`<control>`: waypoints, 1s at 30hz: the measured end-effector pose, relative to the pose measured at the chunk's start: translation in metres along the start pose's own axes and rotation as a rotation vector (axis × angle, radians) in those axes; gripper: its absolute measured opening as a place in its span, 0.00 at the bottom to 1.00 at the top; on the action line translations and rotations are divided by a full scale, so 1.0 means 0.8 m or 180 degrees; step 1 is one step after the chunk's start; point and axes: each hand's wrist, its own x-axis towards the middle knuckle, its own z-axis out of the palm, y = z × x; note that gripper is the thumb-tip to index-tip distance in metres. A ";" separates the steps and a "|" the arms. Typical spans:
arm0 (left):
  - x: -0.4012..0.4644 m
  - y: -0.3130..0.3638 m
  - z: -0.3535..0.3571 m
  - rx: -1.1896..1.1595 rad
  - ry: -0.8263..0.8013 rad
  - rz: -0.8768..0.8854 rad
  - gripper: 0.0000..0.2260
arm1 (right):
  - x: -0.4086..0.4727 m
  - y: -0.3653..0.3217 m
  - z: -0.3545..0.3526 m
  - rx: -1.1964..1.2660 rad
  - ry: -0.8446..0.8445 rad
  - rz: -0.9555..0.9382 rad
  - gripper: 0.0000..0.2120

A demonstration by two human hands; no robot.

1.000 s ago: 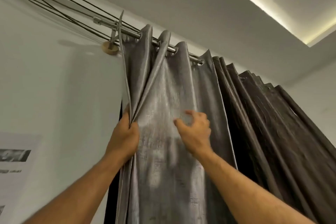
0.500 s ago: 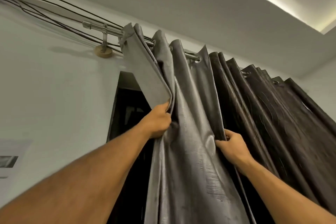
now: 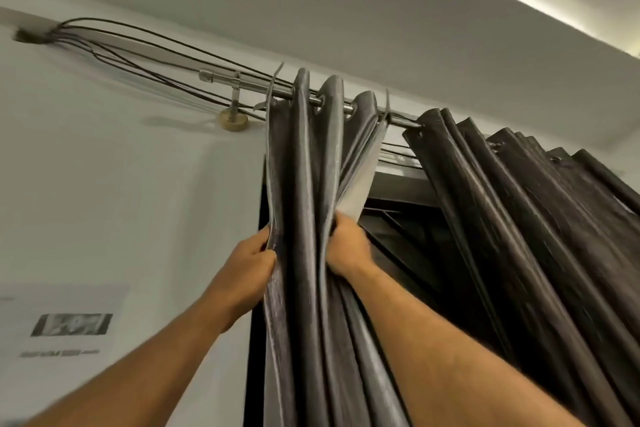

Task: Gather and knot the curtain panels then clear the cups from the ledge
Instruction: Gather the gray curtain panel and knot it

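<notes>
A grey curtain panel [image 3: 304, 184] hangs bunched in tight folds at the left end of a metal rod [image 3: 242, 80]. My left hand [image 3: 249, 267] grips the panel's left edge. On the panel's right side, my right hand [image 3: 346, 246] grips the gathered folds, fingers curled into the cloth. A second, darker curtain panel [image 3: 519, 218] hangs pleated further right on the same rod. Between the two panels a dark window opening [image 3: 398, 215] shows. No cups or ledge are in view.
A bundle of black cables [image 3: 138, 42] runs along the wall above the rod and its round wall bracket [image 3: 232, 121]. A printed sheet [image 3: 69, 322] is stuck on the white wall at the left. The ceiling has a lit cove at the upper right.
The grey panel was spread flat, then drawn together. Both hands now squeeze it into a narrow bunch at the rod's left end, and a gap has opened to the dark panel.
</notes>
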 end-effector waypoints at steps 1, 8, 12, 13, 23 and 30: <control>-0.003 -0.001 -0.011 -0.0093 0.0078 0.0014 0.22 | -0.003 -0.025 0.021 0.0008 -0.0099 -0.0124 0.13; -0.026 -0.016 -0.088 -0.0724 0.1429 0.0013 0.18 | -0.040 -0.144 0.128 0.0160 -0.0721 -0.0964 0.14; -0.051 -0.020 -0.091 -0.0632 0.0959 0.0095 0.19 | -0.058 -0.110 0.112 0.0447 -0.0394 -0.0967 0.23; -0.056 -0.020 -0.085 -0.0509 0.0872 0.0151 0.19 | -0.064 -0.098 0.103 0.0581 -0.0336 -0.0907 0.22; -0.179 -0.042 0.000 0.0151 0.0974 0.0049 0.18 | -0.219 -0.011 0.040 0.1487 -0.0177 -0.0130 0.30; -0.277 -0.081 0.033 0.0659 0.0912 -0.0420 0.08 | -0.328 0.050 0.044 0.0835 -0.0258 -0.0256 0.40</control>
